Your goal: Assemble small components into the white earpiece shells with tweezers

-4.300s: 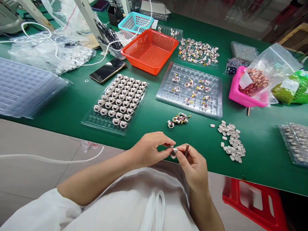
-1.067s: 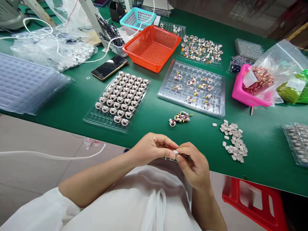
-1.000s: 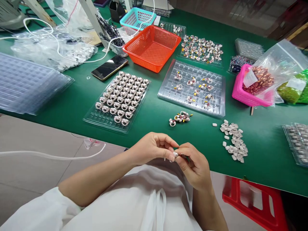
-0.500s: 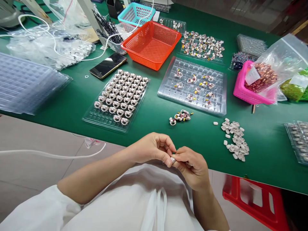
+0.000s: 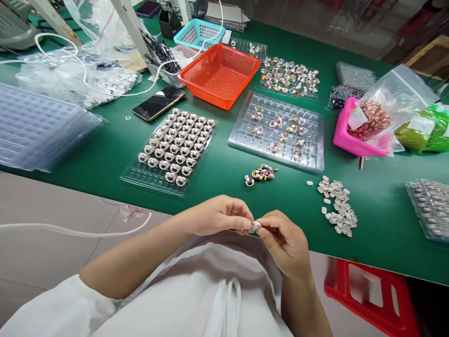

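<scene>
Pinching white part [image 5: 255,226] | left hand [image 5: 217,216], right hand [image 5: 286,241] | grip unchanged

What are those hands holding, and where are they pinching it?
A tiny pale piece, pinched from both sides between the fingertips of the left hand and the right hand. Which part each grips is too small to tell.

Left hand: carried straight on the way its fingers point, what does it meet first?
The left hand points right: first the small white part it pinches, then directly the right hand holding the same part.
</scene>
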{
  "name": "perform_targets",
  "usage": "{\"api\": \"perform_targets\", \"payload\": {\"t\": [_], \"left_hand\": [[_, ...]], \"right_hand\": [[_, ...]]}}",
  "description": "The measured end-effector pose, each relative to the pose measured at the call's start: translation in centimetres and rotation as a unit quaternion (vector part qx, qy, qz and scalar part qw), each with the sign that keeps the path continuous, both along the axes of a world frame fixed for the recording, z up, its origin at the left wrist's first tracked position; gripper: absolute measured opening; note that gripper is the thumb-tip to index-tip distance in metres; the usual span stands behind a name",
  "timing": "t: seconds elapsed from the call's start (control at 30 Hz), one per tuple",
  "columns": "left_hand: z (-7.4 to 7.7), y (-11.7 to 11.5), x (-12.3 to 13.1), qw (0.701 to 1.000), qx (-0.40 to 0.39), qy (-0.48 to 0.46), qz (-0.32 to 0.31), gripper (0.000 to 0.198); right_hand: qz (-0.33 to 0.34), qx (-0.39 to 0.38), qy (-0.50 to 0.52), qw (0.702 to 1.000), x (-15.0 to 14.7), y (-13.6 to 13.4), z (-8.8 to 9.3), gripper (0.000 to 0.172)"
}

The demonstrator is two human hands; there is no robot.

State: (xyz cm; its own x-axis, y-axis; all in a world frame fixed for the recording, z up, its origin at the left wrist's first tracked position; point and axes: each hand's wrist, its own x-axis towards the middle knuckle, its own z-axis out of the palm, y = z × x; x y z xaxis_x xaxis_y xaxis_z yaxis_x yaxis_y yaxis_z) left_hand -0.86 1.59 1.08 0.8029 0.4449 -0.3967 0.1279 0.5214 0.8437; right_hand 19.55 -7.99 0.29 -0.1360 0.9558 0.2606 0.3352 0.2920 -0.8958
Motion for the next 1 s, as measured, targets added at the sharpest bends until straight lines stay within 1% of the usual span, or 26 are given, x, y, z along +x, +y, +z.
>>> {"api": "perform_targets", "payload": {"t": [0.17,0.27,0.3,0.37,0.43,0.47,0.53,0.6,0.67,0.73,0.83,0.9,0.93,1.0], "left_hand": [[0.5,-0.1,-0.4,0.995,0.084,0.053,0.025,0.023],[0.7,-0.8,-0.3,0.992,0.104,0.057,0.041,0.023],[0.7,-1.1,-0.3,0.992,0.108,0.052,0.035,0.023],[0.8,-1.5,-0.3,0.992,0.123,0.042,0.001,0.021],[0.8,-1.6,-0.5,0.988,0.144,0.041,-0.039,0.021],[0.8,-1.6,-0.7,0.986,0.152,0.047,-0.045,0.021],[0.9,-1.4,-1.0,0.986,0.156,0.061,-0.020,0.022],[1.0,-1.0,-1.3,0.988,0.140,0.060,0.025,0.020],[1.1,-0.8,-1.3,0.993,0.104,0.034,0.040,0.020],[1.1,-0.5,-1.1,0.999,0.045,-0.002,0.018,0.024],[0.9,-0.1,-0.6,0.998,-0.040,-0.039,-0.033,0.028],[0.8,0.1,-0.2,0.996,-0.065,-0.042,-0.049,0.027],[0.7,0.2,-0.1,0.996,-0.066,-0.040,-0.045,0.026],[0.6,0.3,0.2,0.998,-0.055,-0.037,-0.014,0.025]], "right_hand": [[-0.016,0.031,-0.089,0.995,0.2,0.0,-0.2,0.019],[-0.037,0.089,-0.119,0.988,-0.1,0.1,-0.8,0.025],[-0.045,0.112,-0.127,0.985,-0.2,0.2,-1.1,0.028],[-0.049,0.141,-0.137,0.979,-0.4,0.3,-1.4,0.031],[-0.039,0.145,-0.136,0.979,-0.2,0.3,-1.5,0.034],[-0.030,0.140,-0.131,0.981,0.0,0.4,-1.4,0.035],[-0.010,0.128,-0.118,0.985,0.5,0.5,-1.0,0.036],[0.014,0.118,-0.106,0.987,0.9,0.7,-0.5,0.037],[0.045,0.118,-0.096,0.987,1.1,0.9,0.0,0.036],[0.079,0.121,-0.087,0.986,1.0,1.3,0.4,0.036],[0.115,0.115,-0.068,0.984,0.5,1.8,0.8,0.033],[0.122,0.114,-0.055,0.984,0.3,2.1,1.0,0.031],[0.115,0.116,-0.050,0.985,0.2,2.2,1.0,0.031],[0.075,0.117,-0.045,0.989,0.2,2.2,0.9,0.031]]}}
